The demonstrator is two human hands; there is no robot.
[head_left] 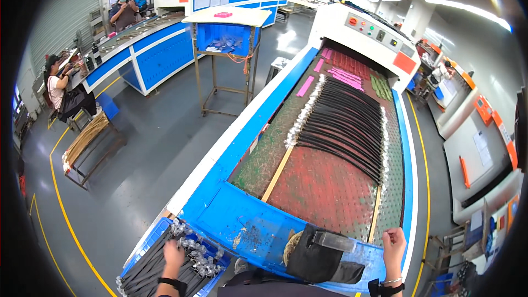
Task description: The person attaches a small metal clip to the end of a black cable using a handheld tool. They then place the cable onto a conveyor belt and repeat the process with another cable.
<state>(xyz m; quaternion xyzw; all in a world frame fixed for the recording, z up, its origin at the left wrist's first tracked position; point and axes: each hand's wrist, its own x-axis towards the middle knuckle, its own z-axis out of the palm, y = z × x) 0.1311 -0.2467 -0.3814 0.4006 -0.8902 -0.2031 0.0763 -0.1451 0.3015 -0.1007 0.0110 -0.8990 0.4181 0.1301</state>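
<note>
My left hand (174,254) is down over a blue crate (144,236) at the lower left, its fingers curled among the contents. I cannot make out what they grip. Long black strips (147,267) with clear plastic-wrapped ends (206,257) fill the crate. My right hand (394,242) is raised over the near right corner of the conveyor machine (220,209), fingers curled in, nothing visible in them. On the mesh belt (324,187), a row of similar black strips (344,121) lies crosswise, white wrapped ends at both sides.
Pink strips (346,77) and green strips (379,85) lie farther along the belt. On the near ledge rest a black cloth (313,258) and a clear box (334,241). A rack (223,58) and a bench (91,143) stand left. Two people sit at left-side machines.
</note>
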